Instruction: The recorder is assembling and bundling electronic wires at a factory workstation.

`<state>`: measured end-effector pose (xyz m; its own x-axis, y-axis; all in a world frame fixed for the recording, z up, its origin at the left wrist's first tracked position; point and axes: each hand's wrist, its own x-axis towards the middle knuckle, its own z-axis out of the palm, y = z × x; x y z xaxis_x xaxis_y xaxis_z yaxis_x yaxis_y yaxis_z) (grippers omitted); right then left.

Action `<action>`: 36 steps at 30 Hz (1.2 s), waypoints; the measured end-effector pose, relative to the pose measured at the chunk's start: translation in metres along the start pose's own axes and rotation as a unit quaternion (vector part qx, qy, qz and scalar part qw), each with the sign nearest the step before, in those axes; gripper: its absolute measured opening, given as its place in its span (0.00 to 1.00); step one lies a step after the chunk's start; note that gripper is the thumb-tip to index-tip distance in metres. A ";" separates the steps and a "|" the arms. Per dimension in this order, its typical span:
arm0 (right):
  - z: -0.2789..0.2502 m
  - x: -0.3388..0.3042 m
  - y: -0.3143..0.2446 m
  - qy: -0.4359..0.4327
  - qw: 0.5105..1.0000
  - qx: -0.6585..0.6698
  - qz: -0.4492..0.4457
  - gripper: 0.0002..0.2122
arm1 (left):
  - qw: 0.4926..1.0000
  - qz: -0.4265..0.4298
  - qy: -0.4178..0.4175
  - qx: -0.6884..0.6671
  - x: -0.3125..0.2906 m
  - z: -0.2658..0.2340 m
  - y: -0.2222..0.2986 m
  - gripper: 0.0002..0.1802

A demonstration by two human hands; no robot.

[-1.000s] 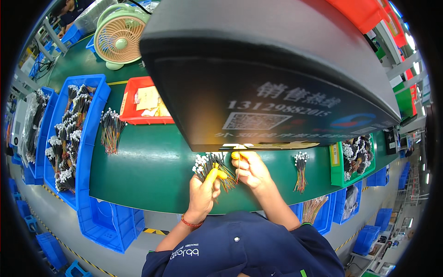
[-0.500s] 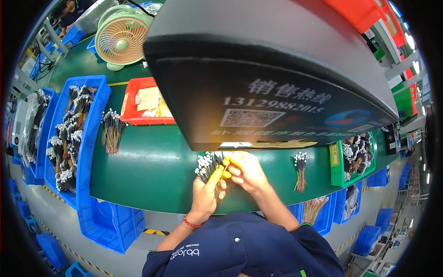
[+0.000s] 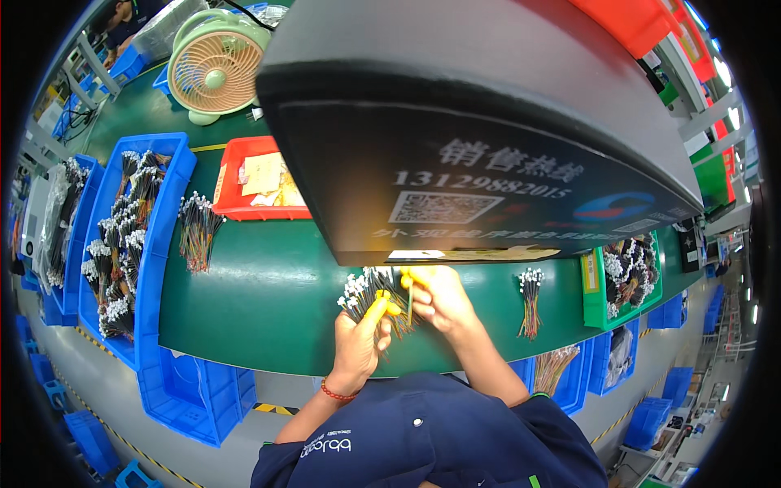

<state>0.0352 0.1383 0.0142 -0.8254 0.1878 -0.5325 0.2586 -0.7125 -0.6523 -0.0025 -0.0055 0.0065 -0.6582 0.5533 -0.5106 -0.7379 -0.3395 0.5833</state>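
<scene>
My left hand [image 3: 358,340], with yellow finger covers on some fingers, is closed around a bundle of short dark wires with white connectors [image 3: 355,291]. The connector ends fan out toward the far left, above the green table. Just right of it, my right hand [image 3: 445,302] is pinched, its covered fingertips upright beneath the lower edge of a black box-shaped machine [image 3: 480,154]. A thin wire [image 3: 409,302] appears to hang from that pinch. The machine hides whatever lies beyond the fingertips.
Another wire bundle [image 3: 530,302] lies to the right, beside a green bin of wires [image 3: 597,297]. At left are a loose wire pile [image 3: 198,232], a blue bin full of wires [image 3: 149,325] and a red tray [image 3: 232,183] holding packets. A green fan [image 3: 215,79] stands behind.
My right hand has shifted slightly right, so a gap now separates it from my left hand. The left hand has moved a little left with the wire bundle.
</scene>
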 end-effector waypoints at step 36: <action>-0.007 0.004 0.002 -0.077 0.992 0.098 0.025 0.06 | 0.999 0.018 -0.022 0.026 0.002 0.000 0.001 0.04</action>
<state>0.0362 0.1429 0.0071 -0.8849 0.0531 -0.4628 0.2121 -0.8386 -0.5017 -0.0043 -0.0050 0.0061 -0.6758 0.5755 -0.4606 -0.7046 -0.3207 0.6330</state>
